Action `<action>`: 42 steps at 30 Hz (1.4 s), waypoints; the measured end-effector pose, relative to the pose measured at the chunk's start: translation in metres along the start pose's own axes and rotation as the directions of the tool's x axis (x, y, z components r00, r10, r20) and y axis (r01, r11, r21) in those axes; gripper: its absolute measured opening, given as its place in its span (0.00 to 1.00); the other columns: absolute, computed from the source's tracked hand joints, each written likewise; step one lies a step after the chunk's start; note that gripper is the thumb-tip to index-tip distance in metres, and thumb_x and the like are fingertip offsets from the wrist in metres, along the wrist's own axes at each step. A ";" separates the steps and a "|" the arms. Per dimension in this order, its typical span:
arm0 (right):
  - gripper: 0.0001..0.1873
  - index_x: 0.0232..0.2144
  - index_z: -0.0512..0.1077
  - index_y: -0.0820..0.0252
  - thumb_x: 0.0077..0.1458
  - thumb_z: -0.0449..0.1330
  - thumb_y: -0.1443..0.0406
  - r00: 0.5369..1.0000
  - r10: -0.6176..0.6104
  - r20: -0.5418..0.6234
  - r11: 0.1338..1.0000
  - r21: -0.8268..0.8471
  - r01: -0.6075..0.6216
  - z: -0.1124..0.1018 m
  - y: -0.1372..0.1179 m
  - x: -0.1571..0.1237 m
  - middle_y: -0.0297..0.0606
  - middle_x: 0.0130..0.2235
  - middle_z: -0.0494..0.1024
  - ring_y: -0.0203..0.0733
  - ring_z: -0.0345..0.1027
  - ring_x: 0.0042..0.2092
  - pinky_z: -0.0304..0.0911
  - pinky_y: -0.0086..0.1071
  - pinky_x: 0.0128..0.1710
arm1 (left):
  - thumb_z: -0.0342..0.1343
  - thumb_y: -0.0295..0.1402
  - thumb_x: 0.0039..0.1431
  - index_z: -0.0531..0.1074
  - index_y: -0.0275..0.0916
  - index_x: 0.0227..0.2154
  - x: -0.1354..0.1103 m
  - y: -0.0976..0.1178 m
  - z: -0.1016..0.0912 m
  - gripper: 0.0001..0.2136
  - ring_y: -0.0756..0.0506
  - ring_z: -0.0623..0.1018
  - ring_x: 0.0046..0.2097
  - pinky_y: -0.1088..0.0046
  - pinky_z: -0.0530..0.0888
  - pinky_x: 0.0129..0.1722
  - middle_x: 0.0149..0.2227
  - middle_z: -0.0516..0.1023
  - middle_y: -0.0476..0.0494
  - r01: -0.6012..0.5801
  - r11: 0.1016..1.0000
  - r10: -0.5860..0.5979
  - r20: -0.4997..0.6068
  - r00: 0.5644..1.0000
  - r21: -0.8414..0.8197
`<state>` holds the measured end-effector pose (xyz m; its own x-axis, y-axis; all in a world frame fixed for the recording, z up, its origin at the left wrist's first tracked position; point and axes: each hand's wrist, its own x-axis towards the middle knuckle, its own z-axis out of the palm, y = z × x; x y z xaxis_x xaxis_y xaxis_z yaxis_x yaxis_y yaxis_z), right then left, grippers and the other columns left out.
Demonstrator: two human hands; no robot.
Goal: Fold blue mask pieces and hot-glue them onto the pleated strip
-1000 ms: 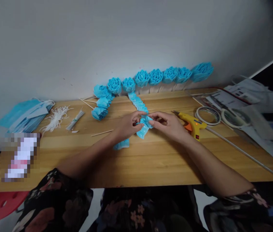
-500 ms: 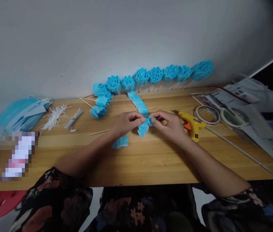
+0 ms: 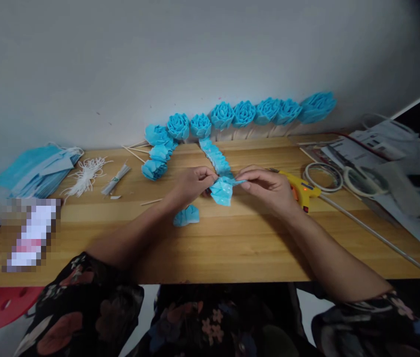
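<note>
Between my two hands is a blue fabric petal piece (image 3: 222,192), its lower part spread and shiny. My left hand (image 3: 196,186) pinches its left side, fingers pressed together. The right edge is pinched between thumb and fingers of my right hand (image 3: 267,186). Just behind the hands, a row of overlapping blue petals (image 3: 215,156) runs back toward the wall. A loose blue petal (image 3: 186,215) lies on the table below my left hand. To the right of my right hand rests a yellow glue gun (image 3: 306,191), partly hidden by that hand.
Finished blue flowers (image 3: 244,113) line the wall, with more flowers (image 3: 154,169) on sticks to the left. Blue face masks (image 3: 39,171), white ear loops (image 3: 86,177), a bundle of wires (image 3: 116,179) and a blurred phone (image 3: 31,235) lie left. Tape rolls (image 3: 323,177) and papers (image 3: 414,218) lie right.
The blue petal piece between my hands has been turned and opened out, showing a wider face. My hands have drawn slightly apart. The view has shifted a little.
</note>
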<state>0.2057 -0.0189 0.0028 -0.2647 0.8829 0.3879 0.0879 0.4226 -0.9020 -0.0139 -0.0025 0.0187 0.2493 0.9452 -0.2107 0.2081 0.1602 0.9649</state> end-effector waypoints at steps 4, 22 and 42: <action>0.15 0.29 0.82 0.48 0.51 0.71 0.47 0.997 0.079 0.019 0.995 0.064 -0.080 -0.002 -0.004 0.000 0.39 0.38 0.83 0.47 0.77 0.43 0.72 0.46 0.48 | 0.57 0.27 0.64 0.71 0.35 0.27 0.002 -0.003 -0.001 0.09 0.54 0.72 0.22 0.78 0.70 0.26 0.21 0.73 0.52 0.027 0.997 -0.026 0.010 1.000 -0.067; 0.16 0.33 0.81 0.55 0.52 0.71 0.50 0.968 0.251 -0.011 0.966 0.059 -0.250 0.007 0.008 -0.002 0.36 0.34 0.81 0.40 0.72 0.34 0.69 0.36 0.38 | 0.69 0.32 0.54 0.74 0.37 0.48 0.000 -0.012 0.001 0.18 0.50 0.79 0.40 0.71 0.75 0.43 0.40 0.82 0.45 -0.048 0.993 0.073 0.243 0.967 -0.105; 0.17 0.32 0.75 0.50 0.51 0.72 0.47 0.961 0.179 -0.212 0.957 0.266 -0.120 -0.005 0.006 0.002 0.33 0.34 0.79 0.39 0.71 0.33 0.70 0.37 0.36 | 0.61 0.25 0.51 0.71 0.36 0.41 0.011 -0.023 -0.009 0.13 0.54 0.73 0.33 0.79 0.68 0.32 0.33 0.75 0.51 -0.136 0.989 0.146 0.230 0.962 -0.059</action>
<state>0.2108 -0.0137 -0.0014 -0.0353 0.9672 0.2514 -0.1396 0.2443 -0.9596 -0.0243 0.0073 -0.0041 0.4879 0.8674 -0.0976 0.1156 0.0467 0.9922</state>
